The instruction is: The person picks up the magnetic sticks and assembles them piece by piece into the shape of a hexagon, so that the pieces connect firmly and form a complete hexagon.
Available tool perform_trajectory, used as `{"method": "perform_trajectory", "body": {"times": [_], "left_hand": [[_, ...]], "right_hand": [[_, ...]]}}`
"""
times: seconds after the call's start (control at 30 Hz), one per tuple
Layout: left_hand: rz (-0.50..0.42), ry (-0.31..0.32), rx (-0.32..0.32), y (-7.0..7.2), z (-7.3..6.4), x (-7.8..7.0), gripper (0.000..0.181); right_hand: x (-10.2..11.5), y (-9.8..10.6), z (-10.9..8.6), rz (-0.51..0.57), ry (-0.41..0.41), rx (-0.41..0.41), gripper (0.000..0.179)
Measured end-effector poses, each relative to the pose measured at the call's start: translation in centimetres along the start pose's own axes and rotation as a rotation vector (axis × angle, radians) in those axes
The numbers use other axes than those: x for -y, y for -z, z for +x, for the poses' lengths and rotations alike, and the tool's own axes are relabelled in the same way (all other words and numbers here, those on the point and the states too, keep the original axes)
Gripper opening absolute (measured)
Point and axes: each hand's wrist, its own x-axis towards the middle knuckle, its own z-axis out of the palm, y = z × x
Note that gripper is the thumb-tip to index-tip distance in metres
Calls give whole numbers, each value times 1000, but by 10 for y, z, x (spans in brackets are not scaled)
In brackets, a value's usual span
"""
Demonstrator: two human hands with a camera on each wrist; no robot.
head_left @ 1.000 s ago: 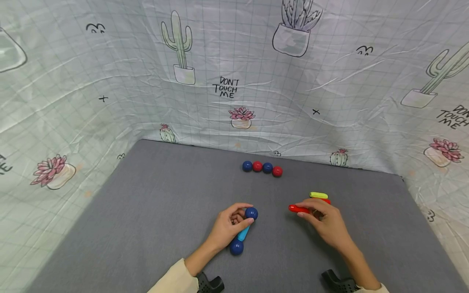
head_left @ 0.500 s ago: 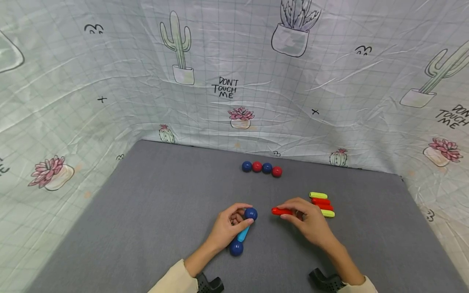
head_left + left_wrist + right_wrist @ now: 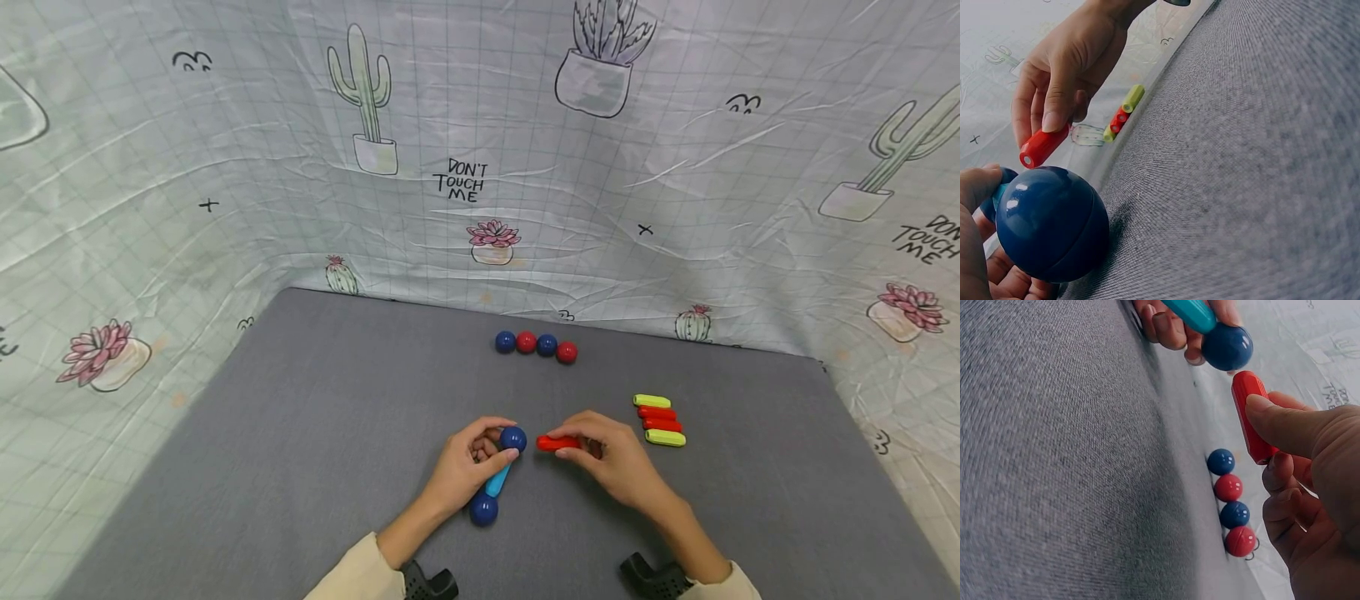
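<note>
My left hand (image 3: 467, 468) pinches a blue ball (image 3: 513, 439) at the upper end of a light blue rod (image 3: 497, 481). A second blue ball (image 3: 483, 507) sits on the rod's lower end, so the three form a dumbbell shape. Between thumb and fingers, my right hand (image 3: 611, 457) grips a red rod (image 3: 555, 443), its free end pointing at the upper blue ball. In the right wrist view the tip of the red rod (image 3: 1249, 415) is close beside that blue ball (image 3: 1227, 347). The left wrist view has the lower blue ball (image 3: 1054, 224) large in front.
Beyond the hands, a row of blue and red balls (image 3: 527, 342) lies near the back edge of the grey table (image 3: 360, 375). To the right is a stack of rods, with yellow ones (image 3: 664, 437) outside and red ones (image 3: 657, 413) between. A patterned cloth (image 3: 420, 217) hangs behind.
My right hand has carried the red rod leftward from beside the rod stack to near the upper blue ball. The left hand and its dumbbell shape have stayed in place.
</note>
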Motion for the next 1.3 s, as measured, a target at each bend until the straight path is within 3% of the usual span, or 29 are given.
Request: {"method": "perform_trajectory", "body": {"times": [0.6,0.83,1.1,1.3], "left_hand": [[13,2,3,0,0,0,32],[21,16,-8,-1,2,30,35],[-19,-21,-35,-1,2,36,36],[35,-15,-69,-2,2,35,31]], "right_hand": [[5,-7,8,4,10,33,24],[5,-9,11,14,17,20,24],[9,-16,26,38,69,36,21],[13,-22,36,66,76,57,20]]}}
